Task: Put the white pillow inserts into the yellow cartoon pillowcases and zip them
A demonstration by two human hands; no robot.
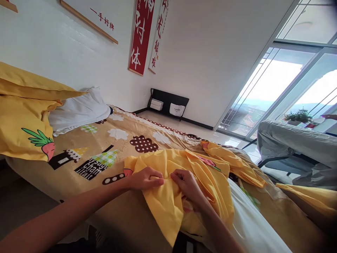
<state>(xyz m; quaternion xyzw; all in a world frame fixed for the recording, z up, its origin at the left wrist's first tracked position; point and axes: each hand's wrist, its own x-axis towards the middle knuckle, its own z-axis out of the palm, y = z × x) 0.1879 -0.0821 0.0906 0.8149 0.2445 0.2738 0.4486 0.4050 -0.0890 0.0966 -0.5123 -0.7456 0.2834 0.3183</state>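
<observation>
Cloth (166,202) in yellow, pinched by both hands (147,178), drapes below them and spreads rightward.

Yellow cloth (170,198), pink-and-green print (207,162), creased, loosely bunched, 1 pointed corner hanging down, over patterned bedding (86,191)

Held cloth (205,175) lies on the bed (123,207), left of the chair (300,168).

The middle cloth (168,207) is yellow, printed in pink and green. The left cloth (18,121) is yellow too, with a pink, green-leaved root printed on it. The pillow (79,112) is white. The sheet (65,182) is tan, patterned with white clouds, white-dotted brown clouds, green-and-white checks and black blocks with white lettering. The red banner (140,42) carries white characters.
</observation>
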